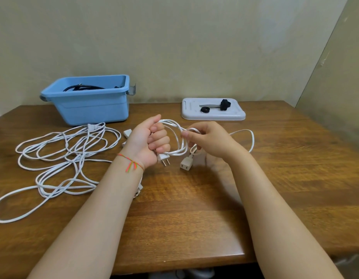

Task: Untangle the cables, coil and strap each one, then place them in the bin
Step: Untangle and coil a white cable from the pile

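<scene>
white cable half coiled between two hands

while the left hand (pixel 152 140) clenches its curled fingers round a bundle of loops of the white cable (pixel 177 137), the right hand (pixel 206 140) pinches the same loops between thumb and fingers just beside it. the two-pin plug (pixel 164 159) sticks out under the left fist, and the socket end (pixel 185 164) hangs below the right hand, above the wooden table (pixel 275 168). one loose loop (pixel 249 137) trails out to the right of the right hand. a tangled heap of white cables (pixel 63 158) lies on the table to the left, near the blue bin (pixel 90 105) at the back, which holds a black cable (pixel 82 88). a grey lid (pixel 212 115) with black straps (pixel 224 104) on it lies at the back right.
</scene>
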{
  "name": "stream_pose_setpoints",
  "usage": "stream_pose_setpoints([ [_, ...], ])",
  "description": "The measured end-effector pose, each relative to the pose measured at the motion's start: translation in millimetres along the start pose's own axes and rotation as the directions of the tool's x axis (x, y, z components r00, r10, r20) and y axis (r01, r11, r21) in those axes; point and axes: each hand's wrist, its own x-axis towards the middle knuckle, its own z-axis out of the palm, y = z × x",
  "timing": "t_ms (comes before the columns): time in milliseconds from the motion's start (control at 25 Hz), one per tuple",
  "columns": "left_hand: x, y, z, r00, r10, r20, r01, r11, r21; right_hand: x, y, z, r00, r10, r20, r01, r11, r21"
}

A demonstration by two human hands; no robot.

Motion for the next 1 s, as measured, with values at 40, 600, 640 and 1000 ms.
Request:
stream_pose_setpoints([
  [40,0.7,0.4,-1.5,0.999,0.006,-0.05,-0.008,0.999,-0.047,-0.2,0.3,-0.7,0.999,0.035,0.017,-0.034,0.998,-0.055],
  [600,12.9,2.4,-14.8,0.964,0.034,-0.264,-0.088,0.977,-0.196,-5.2,-11.7,-16.3,0.991,-0.126,-0.037,0.096,0.511,0.854],
  [640,12.8,2.6,-14.8,0.961,0.036,-0.274,-0.093,0.976,-0.197,-7.0,-14.2,-13.8,0.993,-0.115,0.017,0.062,0.645,0.762],
  [1000,8.9,-0.2,-5.5,0.955,0.151,-0.254,-0.172,0.983,-0.062,-9.8,-3.4,-16.3,0.905,0.068,-0.421,-0.401,0.472,-0.786],
])
